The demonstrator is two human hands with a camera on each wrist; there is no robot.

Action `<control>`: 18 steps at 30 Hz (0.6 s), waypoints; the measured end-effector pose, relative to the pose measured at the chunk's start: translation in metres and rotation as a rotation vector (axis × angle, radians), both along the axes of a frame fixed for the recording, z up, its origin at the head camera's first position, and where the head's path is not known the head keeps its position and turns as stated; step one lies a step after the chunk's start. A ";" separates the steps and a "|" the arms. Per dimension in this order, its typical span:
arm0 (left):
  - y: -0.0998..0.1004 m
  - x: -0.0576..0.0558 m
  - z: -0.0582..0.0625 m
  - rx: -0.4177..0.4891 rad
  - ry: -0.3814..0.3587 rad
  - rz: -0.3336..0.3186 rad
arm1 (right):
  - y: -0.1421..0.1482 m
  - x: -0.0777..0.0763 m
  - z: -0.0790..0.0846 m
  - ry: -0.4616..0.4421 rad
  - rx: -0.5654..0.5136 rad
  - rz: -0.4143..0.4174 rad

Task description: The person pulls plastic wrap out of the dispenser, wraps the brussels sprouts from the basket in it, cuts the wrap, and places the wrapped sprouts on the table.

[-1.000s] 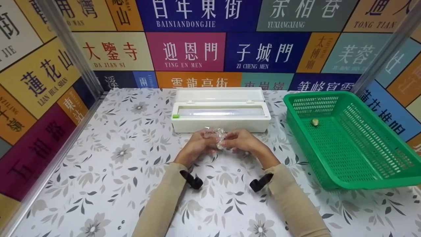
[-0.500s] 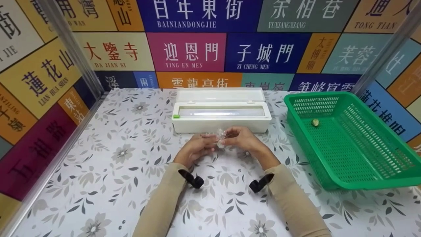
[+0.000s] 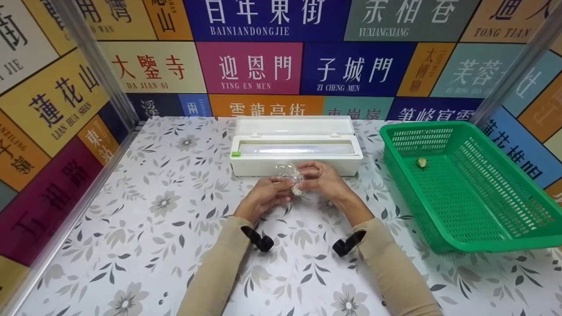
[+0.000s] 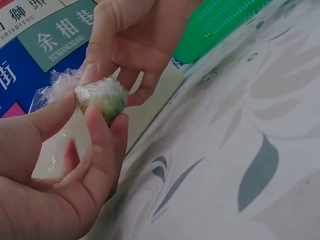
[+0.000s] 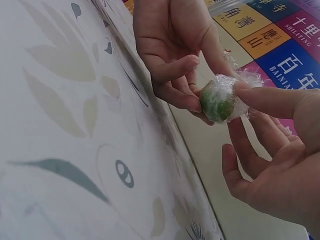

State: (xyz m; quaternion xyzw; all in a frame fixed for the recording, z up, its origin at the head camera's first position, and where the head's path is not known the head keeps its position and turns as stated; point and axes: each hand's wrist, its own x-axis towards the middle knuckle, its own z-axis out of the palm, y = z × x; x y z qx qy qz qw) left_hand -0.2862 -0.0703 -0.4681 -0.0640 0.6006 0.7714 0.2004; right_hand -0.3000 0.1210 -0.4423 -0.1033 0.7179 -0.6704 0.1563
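Plainly round green ball (image 4: 111, 104): held up between both hands, in front of the white box (image 3: 261, 166); probably light and fairly firm (fruit or vegetable, hard to say which), apt to roll under uneven pressure.
Clear film (image 5: 251, 78): snug over part of the ball, bunched loosely at one side; likely thin, slick and easy to tear, best pinched at the gather, close to the ball.
Left hand (image 3: 265, 193): grasping the ball with thumb and fingers; well placed to steady the rounded sides.
Right hand (image 3: 326, 181): pinching film against the ball's edge; exact set of the farther fingers unclear.
Covered side: masked by fingers in both wrist views; no telling how far wrapped.
Head view: ball mostly lost among fingers and glints.
Green basket (image 3: 483, 246): only partly caught in the left wrist view; small pale lump (image 3: 421, 163) inside, too small to identify.
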 end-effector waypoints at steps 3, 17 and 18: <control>-0.003 0.000 0.003 -0.022 0.063 -0.038 | 0.000 0.000 0.001 -0.002 -0.007 0.002; -0.004 0.005 0.009 -0.139 0.185 -0.068 | 0.002 0.001 0.004 0.162 0.147 -0.065; -0.004 0.005 0.010 -0.156 0.187 -0.059 | 0.001 0.001 0.004 0.180 0.152 -0.068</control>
